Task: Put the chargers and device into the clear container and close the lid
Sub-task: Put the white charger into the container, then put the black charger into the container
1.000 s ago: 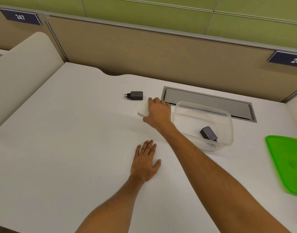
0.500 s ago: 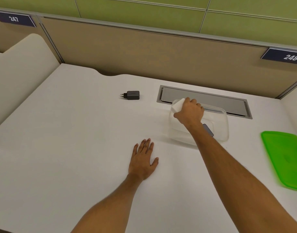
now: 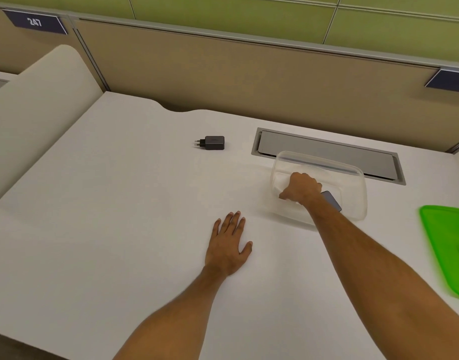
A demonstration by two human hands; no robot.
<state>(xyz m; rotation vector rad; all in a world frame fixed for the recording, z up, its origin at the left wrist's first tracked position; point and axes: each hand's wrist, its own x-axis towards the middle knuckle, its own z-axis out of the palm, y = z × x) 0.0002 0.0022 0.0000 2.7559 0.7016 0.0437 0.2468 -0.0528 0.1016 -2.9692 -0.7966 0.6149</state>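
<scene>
The clear container [image 3: 353, 178] stands open on the white desk, right of centre. My right hand [image 3: 301, 189] is down inside it, closed on a white device [image 3: 281, 183] that lies low at the container's left end. A dark grey charger [image 3: 332, 200] rests inside, partly hidden behind my wrist. A second black charger [image 3: 212, 143] with two plug pins lies on the desk to the far left of the container. My left hand [image 3: 229, 244] lies flat on the desk, fingers spread, holding nothing. The green lid [image 3: 449, 245] lies at the right edge.
A grey cable hatch [image 3: 327, 152] is set in the desk [image 3: 106, 216] just behind the container. A tan partition wall runs along the back, and a rounded white divider [image 3: 28, 105] rises at the left.
My right hand picked the white device off the desk left of the container, carried it over the rim and lowered it inside. My left hand stayed flat.
</scene>
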